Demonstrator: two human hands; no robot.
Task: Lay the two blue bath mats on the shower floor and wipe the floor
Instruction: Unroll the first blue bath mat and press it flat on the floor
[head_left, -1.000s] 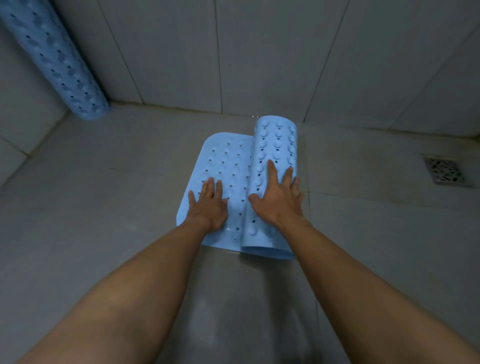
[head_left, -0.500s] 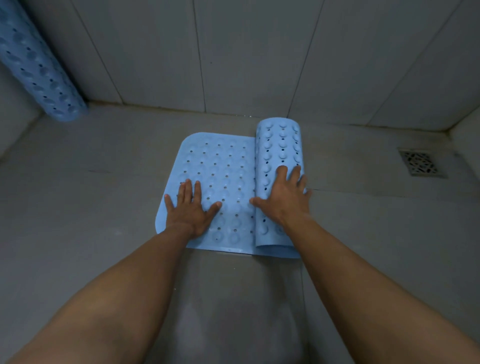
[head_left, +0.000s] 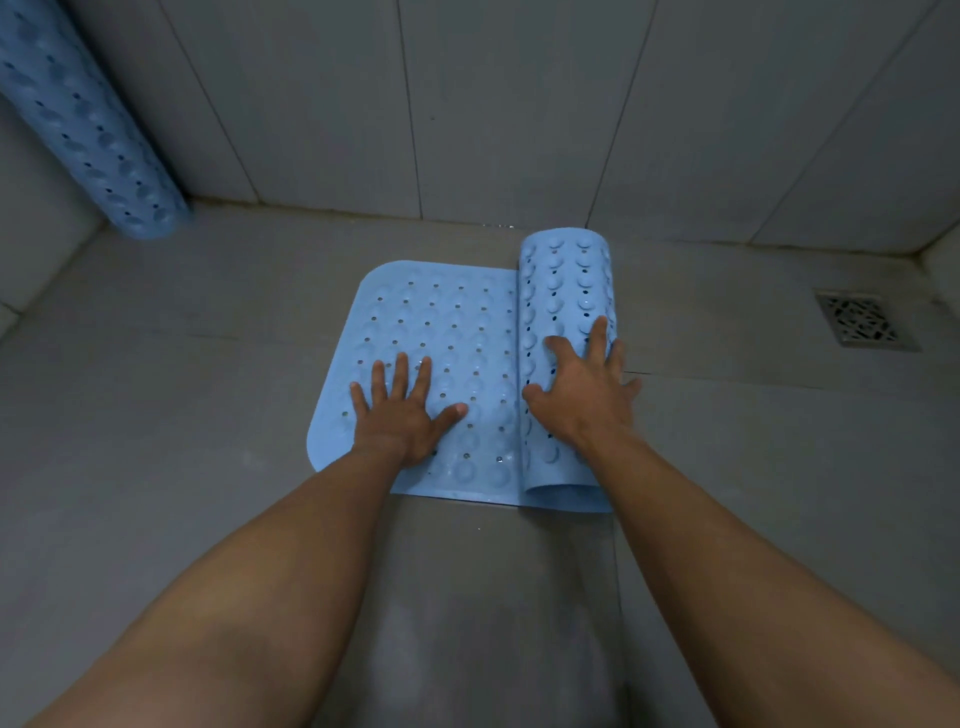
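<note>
A blue bath mat (head_left: 447, 332) with holes and suction bumps lies partly unrolled on the grey shower floor (head_left: 182, 415). Its flat part spreads to the left; the rest is still a roll (head_left: 566, 280) on the right. My left hand (head_left: 402, 413) presses flat on the unrolled part with fingers spread. My right hand (head_left: 584, 387) rests on top of the roll, fingers straight across it. A second blue mat (head_left: 88, 130), rolled into a tube, leans in the far left corner against the wall.
Grey tiled walls (head_left: 519, 104) close the floor at the back and on both sides. A square metal drain grate (head_left: 860, 322) sits in the floor at the far right. Bare floor tiles lie right of the roll and in front of me.
The roll has moved to the right under my right hand, and more of the mat lies flat. My left hand has stayed pressed on the flat part.
</note>
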